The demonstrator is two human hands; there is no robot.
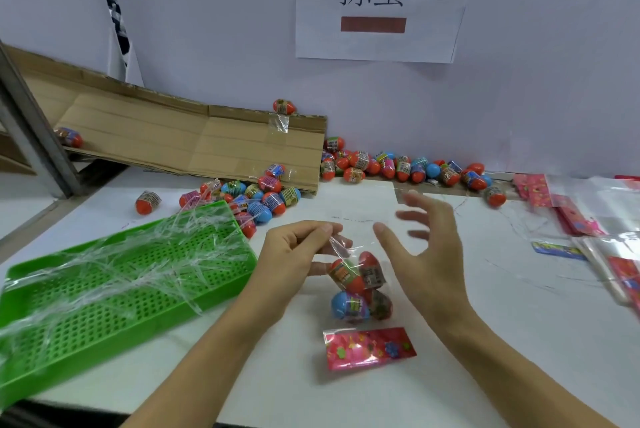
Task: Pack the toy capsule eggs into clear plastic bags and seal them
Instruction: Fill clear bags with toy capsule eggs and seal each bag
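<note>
Clear bag (360,283) hangs just above counter (502,306), middle front, four eggs (346,277) inside. Left hand (294,254) pinches bag's top corner, fingers (325,230) clamped on thin plastic. Right hand (422,244) beside bag, fingers apart, holding nothing.

Bag likely soft, crinkly, slippery; eggs likely hard, light, roll easy. Best hold: top edge, both corners, eggs sagging at bottom.

Hard to tell: bag mouth sealed or not. Right hand blurry. Loose eggs (401,167) pile by wall, some partly hidden behind cardboard (194,143).

Clear glossy plastic bag (349,254) pinched in left hand (294,254), holding shiny plastic eggs (360,285). Left of that hand, perforated green plastic tray (114,285); beyond it, matt corrugated cardboard (194,140). Matt white surface (519,323).
</note>
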